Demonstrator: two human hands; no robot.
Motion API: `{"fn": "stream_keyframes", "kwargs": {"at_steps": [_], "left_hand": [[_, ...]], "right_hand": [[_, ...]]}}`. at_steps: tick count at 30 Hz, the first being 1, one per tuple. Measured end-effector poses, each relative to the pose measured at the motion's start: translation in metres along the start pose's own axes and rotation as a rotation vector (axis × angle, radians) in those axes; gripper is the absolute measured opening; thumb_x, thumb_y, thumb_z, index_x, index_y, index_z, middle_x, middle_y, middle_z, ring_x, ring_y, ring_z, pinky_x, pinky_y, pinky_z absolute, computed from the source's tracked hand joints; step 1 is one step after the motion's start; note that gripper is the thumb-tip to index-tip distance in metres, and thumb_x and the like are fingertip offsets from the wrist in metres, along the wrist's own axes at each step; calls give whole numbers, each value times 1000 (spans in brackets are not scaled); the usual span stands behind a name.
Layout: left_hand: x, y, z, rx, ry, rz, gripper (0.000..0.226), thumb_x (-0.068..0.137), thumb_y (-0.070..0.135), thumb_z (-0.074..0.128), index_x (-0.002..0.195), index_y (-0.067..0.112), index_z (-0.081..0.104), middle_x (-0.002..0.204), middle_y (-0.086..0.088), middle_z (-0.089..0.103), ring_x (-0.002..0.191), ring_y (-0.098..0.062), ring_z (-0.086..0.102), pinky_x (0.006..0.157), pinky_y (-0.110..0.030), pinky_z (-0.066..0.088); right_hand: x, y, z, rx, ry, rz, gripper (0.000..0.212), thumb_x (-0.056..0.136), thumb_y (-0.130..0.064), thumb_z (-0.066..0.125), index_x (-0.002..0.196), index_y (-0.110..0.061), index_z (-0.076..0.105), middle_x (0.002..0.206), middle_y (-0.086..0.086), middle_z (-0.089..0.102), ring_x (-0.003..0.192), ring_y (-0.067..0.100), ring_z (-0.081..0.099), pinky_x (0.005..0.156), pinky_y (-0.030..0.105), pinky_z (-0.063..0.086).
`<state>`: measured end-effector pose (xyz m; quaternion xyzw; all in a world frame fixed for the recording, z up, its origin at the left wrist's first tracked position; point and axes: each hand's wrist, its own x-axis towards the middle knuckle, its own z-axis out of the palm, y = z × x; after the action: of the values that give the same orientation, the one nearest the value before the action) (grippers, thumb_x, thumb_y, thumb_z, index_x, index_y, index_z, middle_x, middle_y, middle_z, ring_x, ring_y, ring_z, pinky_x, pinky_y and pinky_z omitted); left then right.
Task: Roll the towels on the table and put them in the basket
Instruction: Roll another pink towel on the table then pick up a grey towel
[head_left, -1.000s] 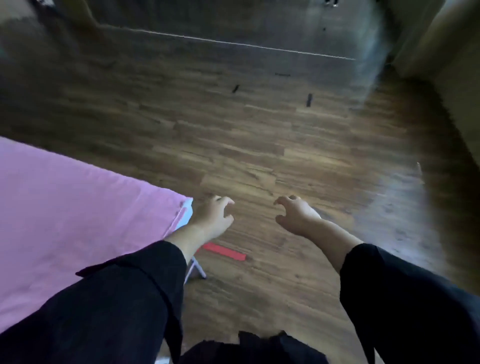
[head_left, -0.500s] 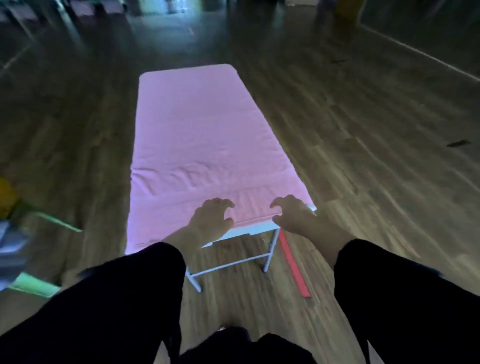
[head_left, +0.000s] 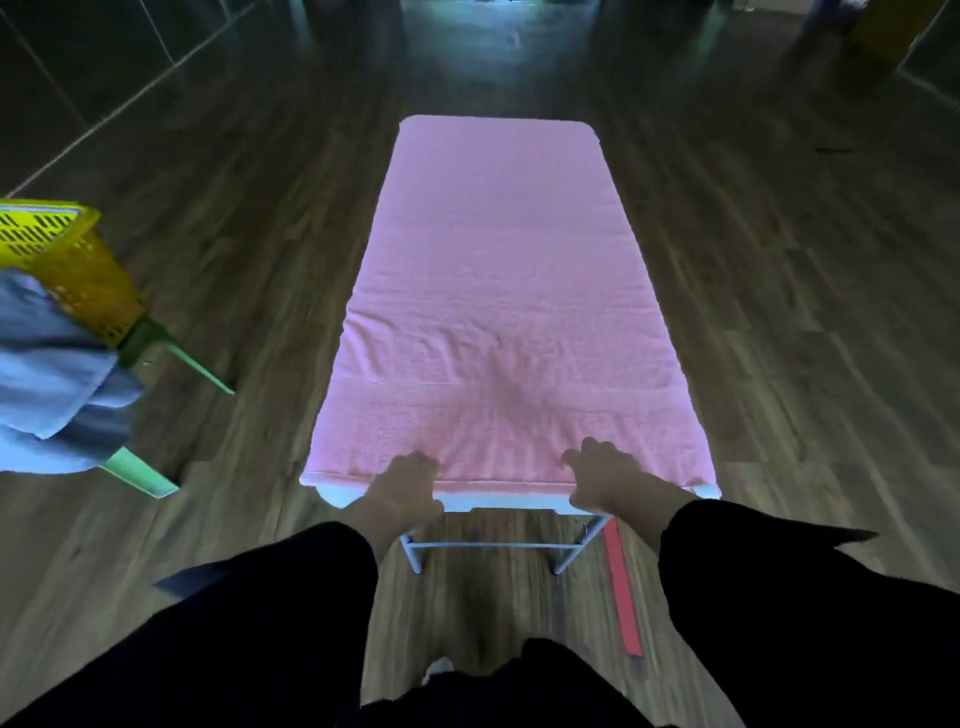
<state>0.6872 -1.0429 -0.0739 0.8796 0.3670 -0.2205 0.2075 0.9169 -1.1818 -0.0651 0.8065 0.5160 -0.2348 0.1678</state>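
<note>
A pink towel (head_left: 498, 312) lies spread flat over a narrow white table (head_left: 511, 502) and covers almost the whole top. My left hand (head_left: 408, 483) and my right hand (head_left: 602, 470) are at the towel's near hem, about a shoulder's width apart. The fingers of both are loosely curled, with the tips down on the cloth. The hem lies flat under them and is not lifted. A yellow slotted basket (head_left: 67, 260) stands at the far left, raised on a green stool (head_left: 156, 343).
A pale blue towel (head_left: 52, 374) hangs over the stool in front of the basket. A red strip (head_left: 621, 587) lies on the dark wooden floor by the table's near right leg. Open floor surrounds the table on all sides.
The view has swung left from bare floor until the table is centred. Both hands, held in the air before, have come down onto the towel's near hem. The basket has come into view.
</note>
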Motion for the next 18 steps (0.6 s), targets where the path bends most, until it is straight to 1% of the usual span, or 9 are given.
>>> {"fn": "stream_keyframes", "kwargs": {"at_steps": [2,5,7,10,12,15,17,18], "left_hand": [[-1,-3,12,6,51,-9,60,90,27,57,145,19,36,144,-7,35,130,-28,33,104,-41,40],[-2,-5,27,99,119,-29,61,86,27,62,141,23,36,137,-6,40,123,-27,38,104,-36,39],[-1,-3,32,138,148,-43,59,86,27,62,139,24,35,133,-6,42,119,-27,39,100,-35,42],[1,-1,33,122,169,-69,54,87,19,60,135,24,35,129,-7,43,117,-27,39,95,-34,45],[4,2,32,115,192,-87,49,86,14,59,129,22,38,125,-7,44,114,-26,39,92,-34,47],[8,11,33,152,195,-63,45,87,15,57,127,20,40,123,-6,45,114,-25,41,92,-36,48],[9,16,37,206,199,-32,42,88,12,53,128,18,40,124,-6,45,113,-25,42,93,-36,47],[10,18,39,238,200,-28,40,89,9,50,127,16,41,124,-6,46,112,-25,42,94,-36,46]], "right_hand": [[-4,6,10,-32,15,-26,54,86,-23,60,135,-22,37,125,8,42,112,29,46,85,39,45],[-13,13,34,-49,61,-94,61,81,-19,66,133,-17,34,124,8,40,110,28,44,80,39,46],[-16,20,45,-55,96,-140,66,79,-24,71,133,-17,34,124,7,41,109,27,43,82,37,47],[-17,37,48,5,140,-164,62,79,-20,64,135,-21,37,127,5,42,112,25,44,87,38,49],[-19,54,50,-13,181,-113,58,80,-15,60,133,-23,39,125,5,43,111,24,46,85,36,49],[-21,77,56,-4,203,-12,53,82,-7,55,131,-22,40,121,3,44,110,23,46,81,34,50],[-19,83,58,-11,207,-2,47,86,-6,53,129,-20,41,121,4,44,110,23,45,80,34,51],[-18,83,59,-20,226,-12,45,85,-5,55,127,-18,43,120,5,46,108,25,46,79,35,52]]}}
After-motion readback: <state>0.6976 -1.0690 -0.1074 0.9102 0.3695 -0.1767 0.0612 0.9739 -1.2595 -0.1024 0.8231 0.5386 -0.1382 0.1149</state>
